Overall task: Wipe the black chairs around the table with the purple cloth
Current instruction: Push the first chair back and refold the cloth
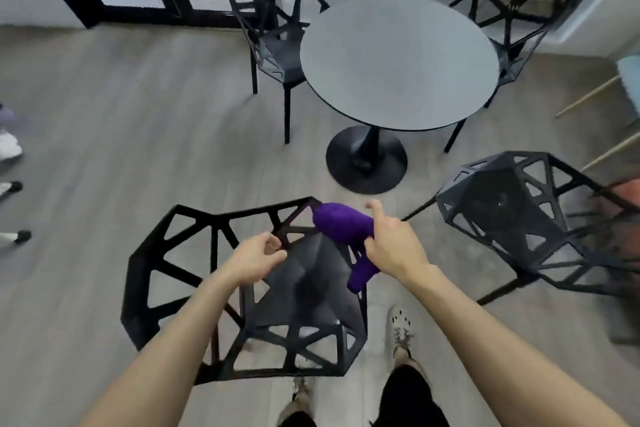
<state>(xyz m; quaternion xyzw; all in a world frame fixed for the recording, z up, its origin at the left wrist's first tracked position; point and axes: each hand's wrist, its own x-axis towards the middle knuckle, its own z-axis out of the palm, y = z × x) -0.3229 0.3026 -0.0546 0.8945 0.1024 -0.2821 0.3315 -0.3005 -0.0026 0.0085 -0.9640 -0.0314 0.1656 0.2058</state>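
Right now my right hand [394, 246] is closed round the purple cloth [341, 224], gripping it about the middle. One finger sticks out straight past the bundle, pointing toward the table. The cloth is bunched into a fat roll. Its thicker end bulges out to the left of my fist, over the far right corner of the nearest black chair [194, 253], and a thinner tail hangs down below my palm, over the right edge of the seat. Whether the cloth touches the frame there I cannot tell.

My left hand [256, 258] is over the same chair, at the far edge of the seat where the open struts begin. Its fingers are curled in tight against the thumb, right at one of the black bars. I cannot tell whether they pinch that bar or only hover at it.

A second black chair [512, 218] stands to my right, turned at an angle. Two more, the far left chair [273, 55] and the far right chair [519, 10], are drawn up at the far sides of the round grey table [398, 59]. The table rests on a black pedestal base [367, 159] on the grey plank floor [121, 135]. My pale shoe [401, 333] is just beside the near right corner of the nearest chair.
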